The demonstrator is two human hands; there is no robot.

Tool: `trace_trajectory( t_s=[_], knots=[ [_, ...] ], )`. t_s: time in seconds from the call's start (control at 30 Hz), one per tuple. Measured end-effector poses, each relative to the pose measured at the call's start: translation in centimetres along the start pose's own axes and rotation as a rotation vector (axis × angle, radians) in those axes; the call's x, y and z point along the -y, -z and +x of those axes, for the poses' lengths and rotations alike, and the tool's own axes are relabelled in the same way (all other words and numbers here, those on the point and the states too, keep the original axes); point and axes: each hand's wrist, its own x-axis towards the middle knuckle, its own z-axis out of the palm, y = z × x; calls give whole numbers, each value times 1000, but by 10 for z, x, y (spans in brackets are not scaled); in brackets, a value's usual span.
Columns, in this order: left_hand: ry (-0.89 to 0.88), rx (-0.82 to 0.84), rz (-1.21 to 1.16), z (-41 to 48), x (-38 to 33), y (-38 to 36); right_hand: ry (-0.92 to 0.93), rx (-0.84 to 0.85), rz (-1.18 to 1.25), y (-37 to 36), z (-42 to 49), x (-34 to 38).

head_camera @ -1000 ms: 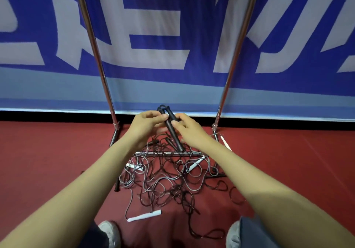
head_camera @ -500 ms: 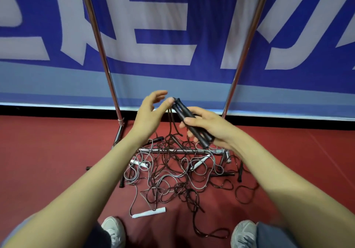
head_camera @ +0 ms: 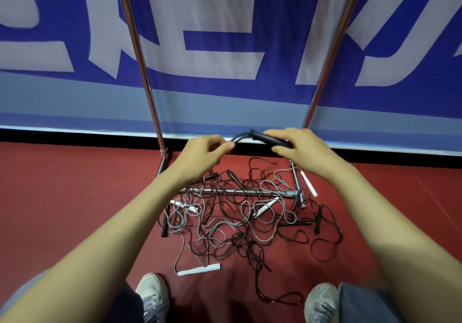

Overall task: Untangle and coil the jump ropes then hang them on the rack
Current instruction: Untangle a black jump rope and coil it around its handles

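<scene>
Now black handles (head_camera: 270, 140) are gripped by the right hand (head_camera: 303, 151), cord (head_camera: 241, 137) pinched by the left hand (head_camera: 202, 153); coiling probably needs slack drawn.

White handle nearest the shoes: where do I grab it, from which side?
Probably grip the white handle mid-length, from above, pinching across its narrow width. It lies flat on the red floor, long axis running left to right, outside the thick of the tangle.

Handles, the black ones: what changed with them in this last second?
The left hand let go of the handles, opened, then pinched the cord at their tip. The right hand kept hold, tipping them from steep to nearly level. The pile and rack stayed put.
</scene>
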Motion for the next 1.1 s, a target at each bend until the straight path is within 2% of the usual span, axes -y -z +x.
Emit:
trace_trajectory(
  t_s=[0.07,0.17,0.27,0.37,0.43,0.53,0.7,0.97,1.1],
  knots=[
    [83,98,-212,-2,-8,-5,-32,-170,23,-2,3,2],
    [105,201,-561,-6,-21,-16,-185,-324,486,-10,10,3],
    [40,120,-740,-7,-30,-31,-280,-311,1029,-29,18,21],
    [64,-46,-797,-5,-28,-40,-266,-232,1404,-42,22,41],
    [96,-130,-820,-6,-29,-42,-277,-201,1568,-46,23,50],
    [112,-195,-822,-6,-33,-43,-266,-204,1639,-48,24,58],
    [156,-267,-768,-3,-31,-43,-279,-231,1615,-51,25,69],
    [146,-257,-529,3,-30,-39,-218,-240,1587,-53,26,67],
    [133,-144,-484,0,-31,-36,-199,-292,1448,-53,27,60]
  ],
)
